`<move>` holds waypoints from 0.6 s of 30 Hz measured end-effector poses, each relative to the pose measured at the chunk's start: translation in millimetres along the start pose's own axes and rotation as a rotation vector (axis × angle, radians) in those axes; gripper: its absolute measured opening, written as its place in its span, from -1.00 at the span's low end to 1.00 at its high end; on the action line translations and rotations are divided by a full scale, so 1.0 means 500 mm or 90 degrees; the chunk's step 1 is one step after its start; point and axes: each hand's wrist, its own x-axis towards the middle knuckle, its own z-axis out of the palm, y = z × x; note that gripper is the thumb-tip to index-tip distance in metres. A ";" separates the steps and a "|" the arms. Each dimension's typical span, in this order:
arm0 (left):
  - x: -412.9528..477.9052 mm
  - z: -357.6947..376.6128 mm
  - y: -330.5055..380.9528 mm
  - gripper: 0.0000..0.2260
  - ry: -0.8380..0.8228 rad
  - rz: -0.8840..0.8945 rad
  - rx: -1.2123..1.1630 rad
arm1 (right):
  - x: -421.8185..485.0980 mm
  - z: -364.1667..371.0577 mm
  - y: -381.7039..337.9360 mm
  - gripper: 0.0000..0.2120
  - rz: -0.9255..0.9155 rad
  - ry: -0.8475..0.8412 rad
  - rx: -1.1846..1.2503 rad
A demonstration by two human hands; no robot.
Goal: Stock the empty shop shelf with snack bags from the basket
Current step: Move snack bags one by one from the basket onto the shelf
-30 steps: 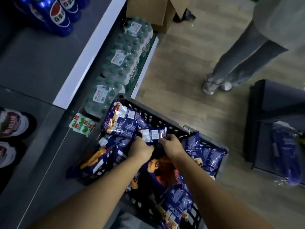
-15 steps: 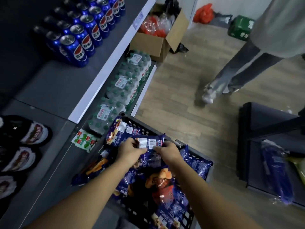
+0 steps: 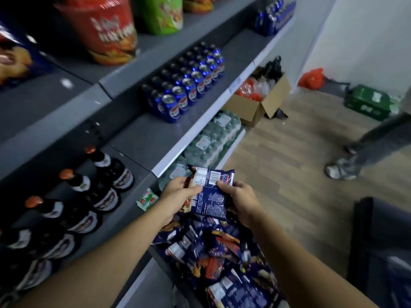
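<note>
Both hands grasp a small stack of snack bags [image 3: 211, 196], held just off the front edge of the shelf [image 3: 142, 141] that carries the cola cans [image 3: 189, 92]. The left hand [image 3: 178, 196] pinches the stack's left side with its thumb across the face, and the right hand [image 3: 242, 201] clasps the right side, thumb on the front. Gripping from both sides probably keeps the slippery packets squared so they go in together. The basket [image 3: 181, 285] sits below and outward of that shelf's front edge, heaped with more bags [image 3: 211, 252], so the job looks barely begun. On the shelf, the stretch nearer than the cans lies bare and seems the natural landing spot. The white lip [image 3: 200, 134] along its front is the edge to lift over. Dark bottles [image 3: 106, 174] stand on the section adjoining the shelf's near end and water packs [image 3: 211, 138] lie beneath it, so the way in runs above the lip. Across the floor from the shelf, another person's shoe [image 3: 340, 170] is well apart.
</note>
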 end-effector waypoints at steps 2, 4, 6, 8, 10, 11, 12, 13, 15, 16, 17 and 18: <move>-0.023 -0.042 0.052 -0.81 0.035 0.021 -0.056 | -0.019 0.042 -0.062 -0.69 -0.031 -0.045 0.014; -0.047 -0.086 0.105 -0.76 0.074 0.044 -0.109 | -0.035 0.089 -0.120 -0.66 -0.067 -0.095 0.022; -0.078 -0.131 0.162 -0.80 0.108 0.085 -0.153 | -0.053 0.142 -0.176 -0.69 -0.106 -0.143 0.013; -0.114 -0.177 0.219 -0.85 0.143 0.131 -0.186 | -0.077 0.199 -0.229 -0.71 -0.141 -0.203 0.012; -0.154 -0.224 0.269 -0.85 0.177 0.177 -0.204 | -0.096 0.259 -0.276 -0.68 -0.174 -0.254 0.011; -0.176 -0.249 0.289 -0.87 0.192 0.199 -0.213 | -0.103 0.291 -0.297 -0.66 -0.188 -0.272 0.006; -0.195 -0.274 0.306 -0.89 0.208 0.218 -0.221 | -0.109 0.323 -0.316 -0.63 -0.197 -0.289 0.001; -0.216 -0.299 0.321 -0.90 0.226 0.237 -0.231 | -0.120 0.357 -0.334 -0.61 -0.204 -0.307 0.002; -0.253 -0.352 0.341 -0.90 0.264 0.267 -0.243 | -0.144 0.424 -0.363 -0.58 -0.203 -0.341 0.007; -0.270 -0.377 0.348 -0.89 0.280 0.279 -0.248 | -0.157 0.454 -0.374 -0.58 -0.204 -0.350 0.000; -0.288 -0.402 0.352 -0.89 0.297 0.289 -0.255 | -0.167 0.484 -0.382 -0.60 -0.207 -0.358 -0.014; -0.304 -0.424 0.355 -0.88 0.314 0.298 -0.260 | -0.177 0.510 -0.389 -0.64 -0.214 -0.365 -0.036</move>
